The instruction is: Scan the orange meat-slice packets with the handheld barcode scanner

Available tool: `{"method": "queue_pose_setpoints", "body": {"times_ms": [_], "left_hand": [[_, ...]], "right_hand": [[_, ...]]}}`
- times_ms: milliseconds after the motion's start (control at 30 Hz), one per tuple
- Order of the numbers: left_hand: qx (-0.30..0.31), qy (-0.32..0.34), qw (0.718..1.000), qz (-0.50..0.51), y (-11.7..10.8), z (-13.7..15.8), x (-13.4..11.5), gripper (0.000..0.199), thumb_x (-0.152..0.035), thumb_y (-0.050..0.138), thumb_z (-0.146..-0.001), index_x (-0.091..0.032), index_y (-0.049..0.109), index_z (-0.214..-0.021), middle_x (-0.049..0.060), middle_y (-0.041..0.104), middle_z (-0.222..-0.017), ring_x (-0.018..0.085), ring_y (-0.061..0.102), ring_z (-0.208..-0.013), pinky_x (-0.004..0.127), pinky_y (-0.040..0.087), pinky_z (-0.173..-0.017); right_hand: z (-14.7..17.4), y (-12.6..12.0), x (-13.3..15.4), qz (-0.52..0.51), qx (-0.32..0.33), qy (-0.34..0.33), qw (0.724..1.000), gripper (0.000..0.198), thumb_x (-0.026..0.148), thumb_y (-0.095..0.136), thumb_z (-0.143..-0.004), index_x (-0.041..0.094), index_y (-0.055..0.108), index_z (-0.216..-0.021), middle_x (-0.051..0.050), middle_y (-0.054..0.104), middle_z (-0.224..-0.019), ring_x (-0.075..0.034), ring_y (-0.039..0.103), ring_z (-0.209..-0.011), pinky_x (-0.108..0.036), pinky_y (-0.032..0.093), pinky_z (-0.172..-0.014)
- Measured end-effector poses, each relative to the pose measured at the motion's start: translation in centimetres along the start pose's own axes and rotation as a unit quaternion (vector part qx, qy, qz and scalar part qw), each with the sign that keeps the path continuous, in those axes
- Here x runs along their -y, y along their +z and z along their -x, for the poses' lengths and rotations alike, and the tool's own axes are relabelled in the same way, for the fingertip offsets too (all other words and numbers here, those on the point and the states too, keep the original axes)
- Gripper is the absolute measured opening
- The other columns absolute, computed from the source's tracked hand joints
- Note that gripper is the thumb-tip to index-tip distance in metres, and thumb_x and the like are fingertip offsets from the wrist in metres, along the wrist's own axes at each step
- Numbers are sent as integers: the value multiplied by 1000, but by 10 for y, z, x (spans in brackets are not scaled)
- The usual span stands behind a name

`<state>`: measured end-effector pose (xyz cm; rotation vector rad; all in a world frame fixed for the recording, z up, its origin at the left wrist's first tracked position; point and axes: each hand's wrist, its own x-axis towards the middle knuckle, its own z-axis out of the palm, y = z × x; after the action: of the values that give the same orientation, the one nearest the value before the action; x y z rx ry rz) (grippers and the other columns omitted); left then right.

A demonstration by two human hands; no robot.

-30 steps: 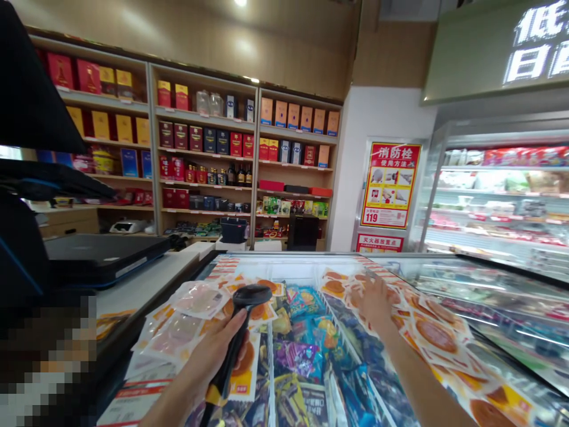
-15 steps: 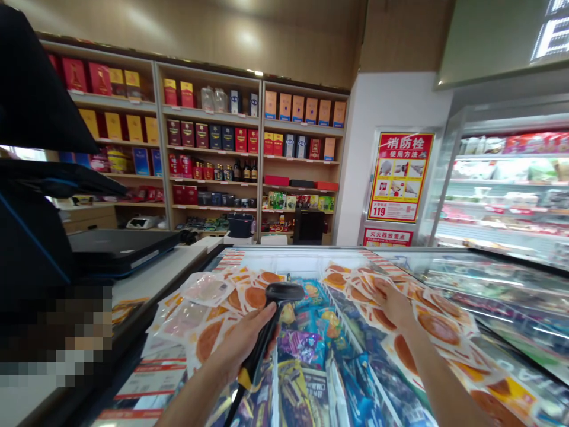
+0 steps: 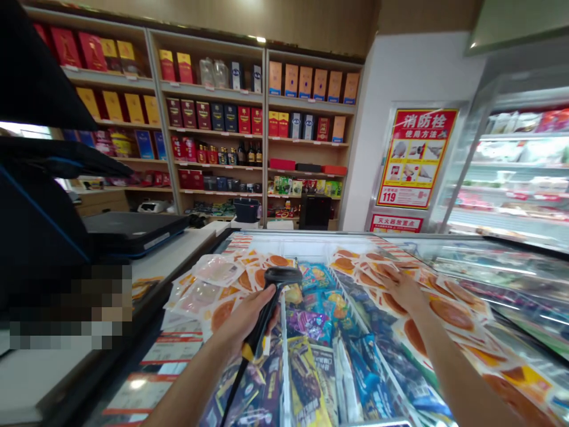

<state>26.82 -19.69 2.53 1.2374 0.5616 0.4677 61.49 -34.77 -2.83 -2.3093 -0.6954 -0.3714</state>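
Note:
My left hand is wrapped round the handle of a black and yellow barcode scanner. The scanner's head points away from me, and its cable hangs down toward me. On the right, my right hand reaches over a spread of flat packets, each with a round orange-brown piece inside. Its fingers are closed at the edge of one packet among the overlapping ones; the fingertips are partly hidden. More such packets lie left of the scanner, beside clear-topped packets.
Below lies a chest freezer with bagged frozen goods between wire dividers. At left stand a counter, a black flat device and a dark screen. Shelves of boxes line the back; a red poster hangs right.
My view has tilted down and turned slightly left, so the scene sits differently in the picture. My left hand keeps the scanner, and my right hand stays at the packets.

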Motion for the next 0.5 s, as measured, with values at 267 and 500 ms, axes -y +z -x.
{"method": "queue_pose_setpoints", "body": {"times_ms": [267, 500], "left_hand": [[-20, 21, 999, 38, -23, -18, 14, 41, -56, 46, -62, -16, 43, -70, -3, 47, -53, 6, 43, -38, 19, 31, -37], [15, 34, 999, 32, -24, -11, 7, 39, -56, 46, -62, -17, 44, -68, -2, 49, -53, 7, 44, -39, 21, 31, -38]], "right_hand": [[0, -6, 9, 73, -137, -50, 987, 46, 44, 22, -73, 24, 54, -100, -15, 59, -82, -32, 53, -82, -48, 38, -66], [1, 24, 58, -115, -41, 0, 993, 43, 53, 30, -68, 21, 58, -65, -12, 50, -44, -28, 55, -54, -41, 40, -47]]}}
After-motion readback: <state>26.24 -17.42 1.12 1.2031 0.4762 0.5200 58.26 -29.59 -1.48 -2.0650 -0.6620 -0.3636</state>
